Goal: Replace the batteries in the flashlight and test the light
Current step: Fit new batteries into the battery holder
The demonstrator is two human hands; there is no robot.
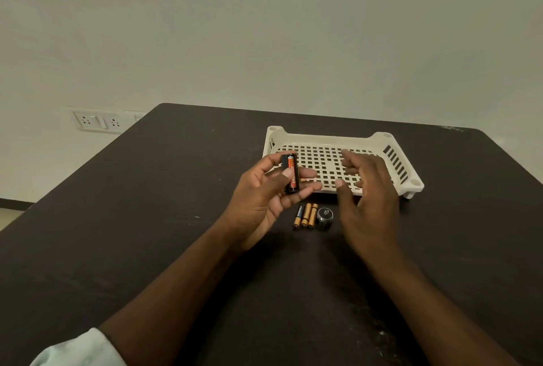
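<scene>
My left hand (264,192) grips a black battery holder (286,173) upright, with a red battery (293,173) seated in it facing me. My right hand (367,195) hovers to the right of it with fingers spread and holds nothing. On the dark table (147,218), below my hands, three black-and-copper batteries (305,215) lie side by side. Right of them sits a round black flashlight cap (324,217). The flashlight body does not show.
A cream perforated plastic tray (338,137) stands just behind my hands. A small orange-tipped object (305,179) lies at its front edge, partly hidden by my left fingers. A wall socket panel (98,121) is at the left beyond the table edge.
</scene>
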